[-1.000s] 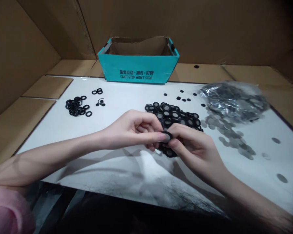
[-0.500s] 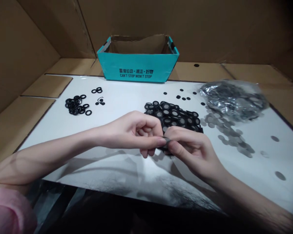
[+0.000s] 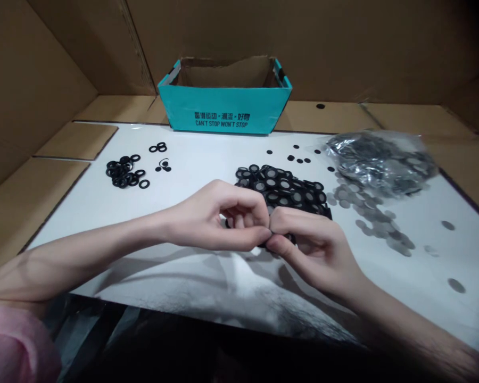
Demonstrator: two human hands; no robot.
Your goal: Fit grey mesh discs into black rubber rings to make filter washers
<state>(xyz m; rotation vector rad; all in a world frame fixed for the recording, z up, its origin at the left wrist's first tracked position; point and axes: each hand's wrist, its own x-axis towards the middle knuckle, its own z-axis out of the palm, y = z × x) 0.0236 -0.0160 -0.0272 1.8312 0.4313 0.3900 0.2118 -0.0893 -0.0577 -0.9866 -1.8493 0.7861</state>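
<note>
My left hand (image 3: 219, 221) and my right hand (image 3: 307, 247) meet over the white sheet (image 3: 207, 159), fingertips pressed together in a pinch around a small black ring with a grey mesh disc, now almost hidden between the fingers. Just behind the hands lies a pile of black rings fitted with mesh discs (image 3: 281, 189). To the right, loose grey mesh discs (image 3: 367, 215) spill from a clear plastic bag of discs (image 3: 379, 162).
A heap of empty black rubber rings (image 3: 123, 173) lies at the left of the sheet. A teal cardboard box (image 3: 223, 106) stands at the back. Small black dots (image 3: 299, 158) are scattered behind the pile. Brown cardboard walls surround the work surface.
The hands have closed tighter on the ring and disc, which showed between the fingertips earlier and is now nearly covered. The hands shifted slightly up.
</note>
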